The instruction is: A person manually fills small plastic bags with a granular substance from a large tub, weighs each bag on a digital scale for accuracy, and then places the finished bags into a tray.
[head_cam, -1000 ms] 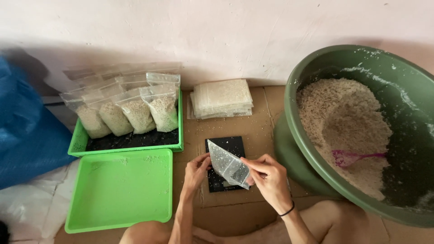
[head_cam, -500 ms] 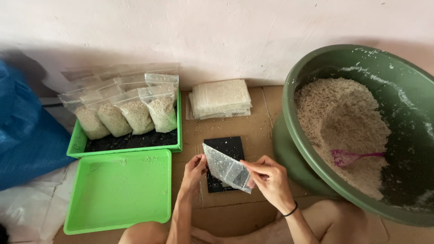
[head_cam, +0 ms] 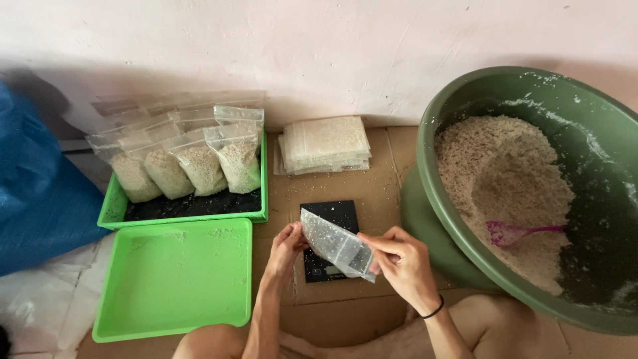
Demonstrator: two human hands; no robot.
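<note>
Green basin point(head_cam: 425, 199) rightward (crowding hands)

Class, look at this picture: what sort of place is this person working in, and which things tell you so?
Probably a home floor corner set up for packing by hand. A big green basin holds a pale grainy mix, filled clear bags stand in a green tray, and a small black scale sits under the hands.

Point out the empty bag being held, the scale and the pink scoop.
Empty bag point(head_cam: 335, 244), head view, middle of its clear film.
Scale point(head_cam: 330, 211), head view, bare black top.
Pink scoop point(head_cam: 503, 233), head view, its bowl.
</note>
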